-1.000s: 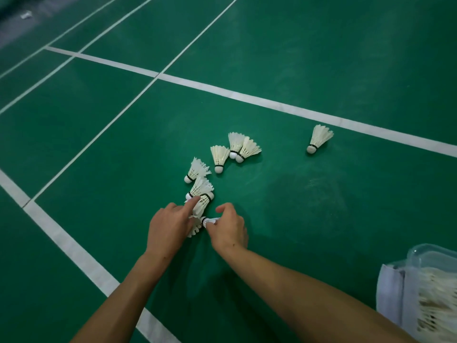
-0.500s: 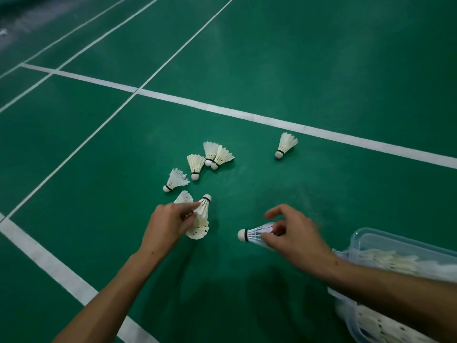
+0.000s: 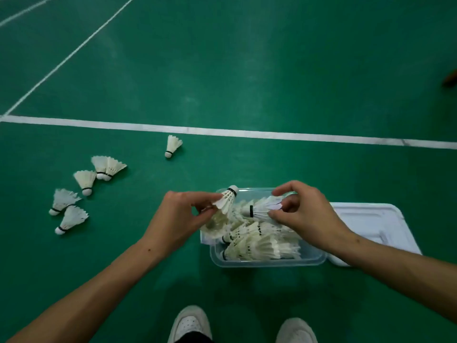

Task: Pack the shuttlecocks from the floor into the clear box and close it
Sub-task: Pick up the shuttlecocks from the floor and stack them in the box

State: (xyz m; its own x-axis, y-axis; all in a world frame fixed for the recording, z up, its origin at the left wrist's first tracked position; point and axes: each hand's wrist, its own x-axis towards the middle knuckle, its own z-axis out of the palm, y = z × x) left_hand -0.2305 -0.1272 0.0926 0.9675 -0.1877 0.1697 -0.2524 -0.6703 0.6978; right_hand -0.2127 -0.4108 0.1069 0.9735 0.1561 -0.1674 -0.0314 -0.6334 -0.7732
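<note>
Pinching one shuttlecock each, left hand, right hand, above clear box.

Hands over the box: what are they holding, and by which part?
The left hand pinches a shuttlecock by its feather skirt, cork up. The right hand holds another shuttlecock by its feather end, over the clear box.

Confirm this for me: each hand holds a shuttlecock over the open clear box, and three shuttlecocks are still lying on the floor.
Wrong on the count. The head view shows six shuttlecocks on the floor, not three. The rest stands: the left hand and the right hand each hold a shuttlecock over the open clear box.
</note>
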